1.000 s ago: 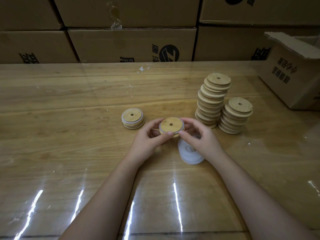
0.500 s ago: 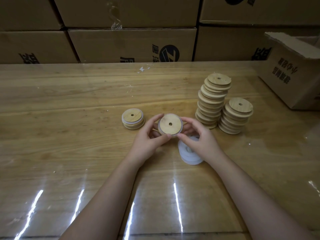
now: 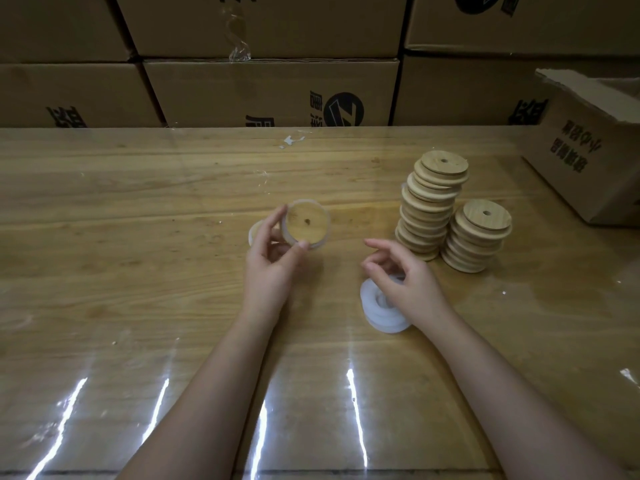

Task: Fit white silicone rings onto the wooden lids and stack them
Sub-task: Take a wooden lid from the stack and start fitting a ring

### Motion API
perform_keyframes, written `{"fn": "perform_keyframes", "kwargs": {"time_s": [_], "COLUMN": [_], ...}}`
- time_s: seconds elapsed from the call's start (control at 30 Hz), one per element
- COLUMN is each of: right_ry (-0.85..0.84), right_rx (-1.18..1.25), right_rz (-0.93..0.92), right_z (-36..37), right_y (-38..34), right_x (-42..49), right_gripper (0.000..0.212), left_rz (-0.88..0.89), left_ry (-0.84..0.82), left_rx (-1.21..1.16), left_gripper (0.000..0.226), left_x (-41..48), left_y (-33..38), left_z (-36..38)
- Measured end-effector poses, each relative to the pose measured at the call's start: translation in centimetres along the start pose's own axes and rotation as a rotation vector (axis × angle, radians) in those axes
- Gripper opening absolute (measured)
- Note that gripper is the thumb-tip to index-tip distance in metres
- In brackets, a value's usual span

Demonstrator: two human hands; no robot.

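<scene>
My left hand (image 3: 273, 258) pinches a wooden lid with a white silicone ring around its rim (image 3: 306, 225), tilted and blurred, just right of and above the small finished stack (image 3: 254, 233), which my fingers mostly hide. My right hand (image 3: 398, 275) hovers with loosely curled fingers and holds nothing, above a pile of white silicone rings (image 3: 381, 311) on the table. Two stacks of bare wooden lids stand to the right: a tall leaning one (image 3: 431, 206) and a shorter one (image 3: 476, 237).
The wooden table (image 3: 138, 237) is covered by a glossy clear sheet. An open cardboard box (image 3: 588, 150) sits at the right edge. Stacked cardboard boxes (image 3: 270, 91) line the far side. Small white scraps (image 3: 291, 140) lie near the back.
My right hand let go of the ringed lid and drew back over the ring pile. My left hand carried the lid leftward toward the small finished stack.
</scene>
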State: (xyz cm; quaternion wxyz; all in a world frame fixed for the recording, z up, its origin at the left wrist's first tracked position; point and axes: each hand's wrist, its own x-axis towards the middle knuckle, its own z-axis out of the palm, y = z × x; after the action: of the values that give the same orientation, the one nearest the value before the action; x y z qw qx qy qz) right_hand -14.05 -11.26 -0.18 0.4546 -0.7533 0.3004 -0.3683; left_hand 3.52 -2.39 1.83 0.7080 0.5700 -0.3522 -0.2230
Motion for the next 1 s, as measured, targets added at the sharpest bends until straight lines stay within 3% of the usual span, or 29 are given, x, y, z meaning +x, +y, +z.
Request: {"fn": "perform_keyframes", "kwargs": {"time_s": [0.23, 0.73, 1.0], "right_ry": [-0.006, -0.025, -0.03], "right_rx": [-0.009, -0.032, -0.043], "right_rz": [0.032, 0.046, 0.058], "right_z": [0.0, 0.0, 0.0], "right_y": [-0.1, -0.3, -0.5], "right_x": [0.0, -0.1, -0.2], "right_gripper": [0.031, 0.027, 0.024], "left_rz": [0.057, -0.112, -0.111], "left_ry": [0.239, 0.242, 0.189], "left_rx": [0.096, 0.172, 0.393], "left_gripper": [0.054, 0.05, 0.055], "left_x": [1.6, 2.6, 2.9], "left_y": [-0.4, -2.2, -2.8], "left_z": [-2.8, -3.4, -3.6]}}
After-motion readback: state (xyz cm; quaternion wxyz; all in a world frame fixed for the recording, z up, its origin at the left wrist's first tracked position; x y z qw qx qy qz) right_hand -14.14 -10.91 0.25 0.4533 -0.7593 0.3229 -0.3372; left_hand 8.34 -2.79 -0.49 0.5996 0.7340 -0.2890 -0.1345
